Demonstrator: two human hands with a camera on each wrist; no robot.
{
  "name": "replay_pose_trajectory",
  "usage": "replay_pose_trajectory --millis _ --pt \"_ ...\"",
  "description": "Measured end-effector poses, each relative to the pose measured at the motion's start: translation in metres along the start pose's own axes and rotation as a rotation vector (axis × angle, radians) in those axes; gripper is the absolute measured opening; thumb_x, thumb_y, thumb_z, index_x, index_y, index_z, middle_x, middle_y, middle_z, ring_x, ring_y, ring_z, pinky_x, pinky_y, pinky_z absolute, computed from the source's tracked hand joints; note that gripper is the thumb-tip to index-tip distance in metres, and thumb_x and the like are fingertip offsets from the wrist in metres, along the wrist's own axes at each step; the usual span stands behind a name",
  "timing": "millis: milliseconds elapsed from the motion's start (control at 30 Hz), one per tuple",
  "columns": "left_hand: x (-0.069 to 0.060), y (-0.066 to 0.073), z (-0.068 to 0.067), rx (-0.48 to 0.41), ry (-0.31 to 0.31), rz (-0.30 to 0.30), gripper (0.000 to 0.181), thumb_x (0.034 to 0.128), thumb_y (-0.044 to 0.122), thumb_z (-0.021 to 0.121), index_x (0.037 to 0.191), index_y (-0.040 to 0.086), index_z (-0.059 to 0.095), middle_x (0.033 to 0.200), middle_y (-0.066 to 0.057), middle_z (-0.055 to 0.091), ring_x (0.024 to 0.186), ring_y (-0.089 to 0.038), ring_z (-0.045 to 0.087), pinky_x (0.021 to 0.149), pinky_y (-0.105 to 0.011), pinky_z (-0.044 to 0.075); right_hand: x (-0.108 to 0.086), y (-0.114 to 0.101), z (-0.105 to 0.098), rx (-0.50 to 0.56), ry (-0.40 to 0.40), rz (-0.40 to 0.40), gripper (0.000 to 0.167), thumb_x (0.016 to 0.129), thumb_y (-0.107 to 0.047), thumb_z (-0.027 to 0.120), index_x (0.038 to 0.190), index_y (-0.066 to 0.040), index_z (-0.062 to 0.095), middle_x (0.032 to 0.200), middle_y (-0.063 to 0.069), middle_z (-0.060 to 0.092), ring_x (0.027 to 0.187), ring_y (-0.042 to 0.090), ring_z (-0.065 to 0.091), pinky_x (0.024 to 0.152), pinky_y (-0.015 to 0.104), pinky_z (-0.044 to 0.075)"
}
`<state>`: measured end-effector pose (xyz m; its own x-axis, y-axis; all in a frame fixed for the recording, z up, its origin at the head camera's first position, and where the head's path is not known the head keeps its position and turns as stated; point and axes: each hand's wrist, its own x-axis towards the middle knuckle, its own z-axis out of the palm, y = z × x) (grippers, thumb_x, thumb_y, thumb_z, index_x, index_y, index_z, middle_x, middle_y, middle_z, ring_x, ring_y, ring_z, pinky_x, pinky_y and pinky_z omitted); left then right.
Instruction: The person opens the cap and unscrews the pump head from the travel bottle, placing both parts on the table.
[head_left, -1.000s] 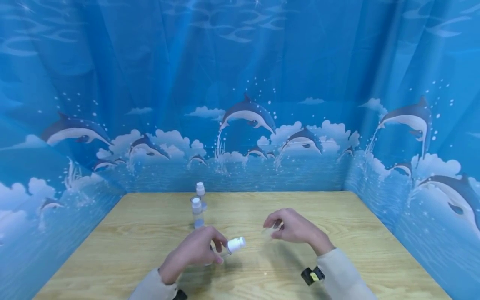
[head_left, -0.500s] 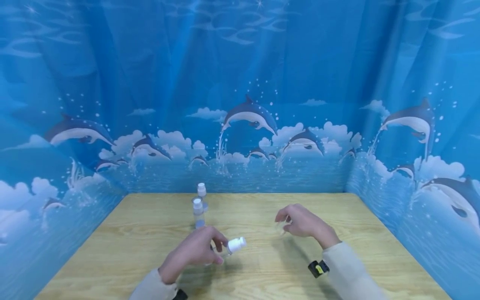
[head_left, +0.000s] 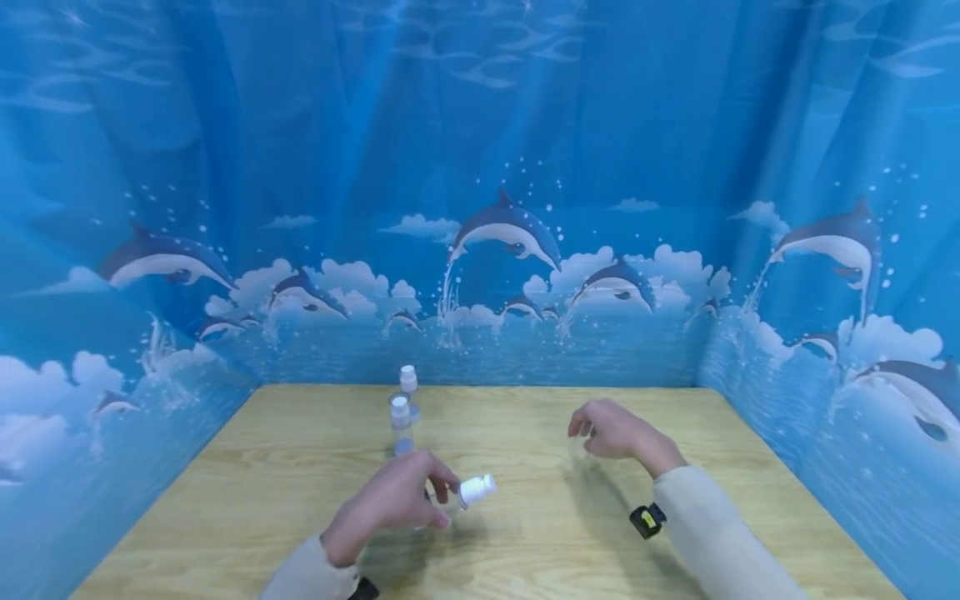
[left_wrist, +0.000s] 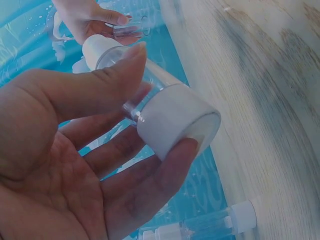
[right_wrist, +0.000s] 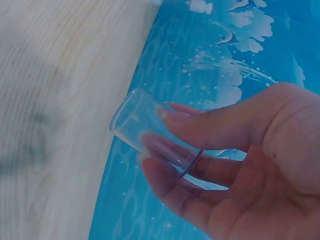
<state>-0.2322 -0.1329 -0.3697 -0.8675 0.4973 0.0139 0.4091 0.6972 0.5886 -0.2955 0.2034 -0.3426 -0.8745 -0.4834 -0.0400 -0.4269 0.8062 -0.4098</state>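
My left hand (head_left: 405, 500) grips a clear bottle with a white pump top (head_left: 477, 489), tilted above the table with its top to the right. In the left wrist view the thumb and fingers of that hand (left_wrist: 95, 130) hold the bottle around its clear body and white base (left_wrist: 175, 120). My right hand (head_left: 618, 433) is raised over the right part of the table. The right wrist view shows this hand (right_wrist: 235, 155) pinching a clear, hollow cap (right_wrist: 150, 127) between thumb and fingers, its round rim facing away from the palm.
Two similar white-topped bottles stand on the wooden table (head_left: 315, 475) left of centre, the nearer one (head_left: 402, 425) just beyond my left hand, the farther one (head_left: 408, 380) behind it. A blue dolphin-print curtain (head_left: 480, 167) borders the back and sides.
My right hand has moved to the right and farther back with the clear cap, away from the bottle. My left hand holds the bottle almost where it was.
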Motion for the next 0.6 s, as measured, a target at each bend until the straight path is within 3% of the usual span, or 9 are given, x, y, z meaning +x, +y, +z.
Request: replay_pose_trajectory --millis 233,600 --pt "-0.003 0.001 0.001 -0.008 0.008 -0.038 0.042 0.0682 0.006 0.091 0.108 0.012 0.079 0.086 0.003 0.075 0.074 -0.011 0.063 0.070 -0.035 0.056 0.005 0.011 0.002 -0.012 -0.014 0.043 0.036 0.081 0.015 0.058 0.109 0.000 0.074 0.111 0.019 0.074 0.104 0.035 0.069 0.088 0.046 0.061" --pt "-0.003 -0.006 0.009 0.023 0.098 -0.057 0.041 0.0664 0.009 0.092 0.105 0.011 0.080 0.086 0.000 0.075 0.080 -0.018 0.066 0.072 -0.041 0.055 0.010 0.020 0.001 -0.030 -0.002 0.095 0.038 0.077 0.016 0.060 0.108 0.000 0.074 0.111 0.019 0.074 0.106 0.036 0.068 0.091 0.049 0.060"
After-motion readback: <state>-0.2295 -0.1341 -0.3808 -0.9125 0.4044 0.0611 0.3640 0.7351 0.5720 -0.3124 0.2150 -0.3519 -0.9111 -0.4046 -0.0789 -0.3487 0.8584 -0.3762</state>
